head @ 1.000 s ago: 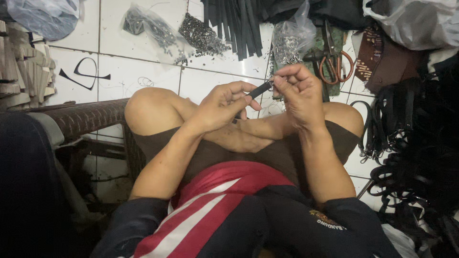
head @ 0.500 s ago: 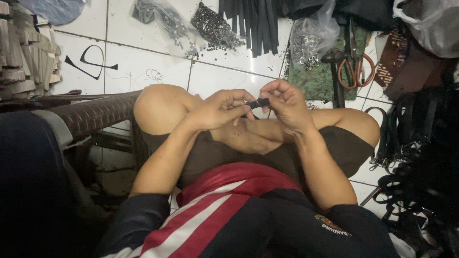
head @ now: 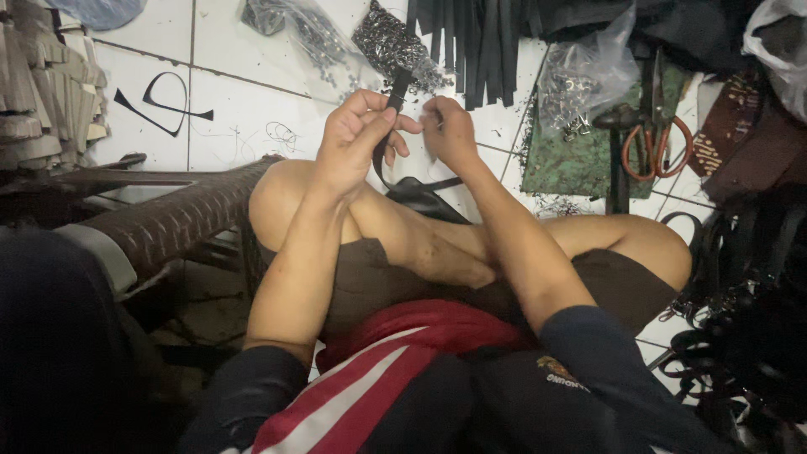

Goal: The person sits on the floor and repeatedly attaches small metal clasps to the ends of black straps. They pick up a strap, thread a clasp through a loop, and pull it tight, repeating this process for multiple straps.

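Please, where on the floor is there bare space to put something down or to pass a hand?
Bare white tile lies left of the left hand, between the black curved strap scrap and the clear bag of small metal parts. It is crowded right of the right hand: black strips, orange-handled scissors, belts.

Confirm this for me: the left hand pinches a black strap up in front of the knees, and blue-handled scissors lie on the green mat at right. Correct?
Not quite. In the head view the scissors on the green mat have red-orange handles, not blue. The left hand does pinch the black strap.
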